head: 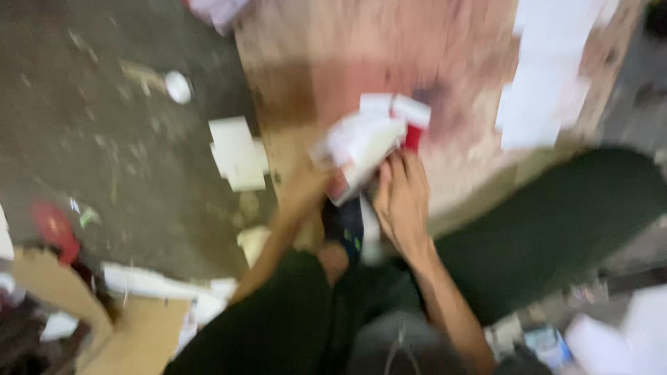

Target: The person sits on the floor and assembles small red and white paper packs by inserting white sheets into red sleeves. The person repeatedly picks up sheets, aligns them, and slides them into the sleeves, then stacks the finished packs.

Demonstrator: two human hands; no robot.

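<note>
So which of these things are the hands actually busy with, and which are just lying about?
In hand:
- white and red paper bundle, gripped by the left hand and right hand
- reddish board beneath it

Lying about:
- white sheets at the board's far right
- white paper on the ground
- red object
- cardboard

Head camera looks steeply down—close—over hands (389, 187).
</note>
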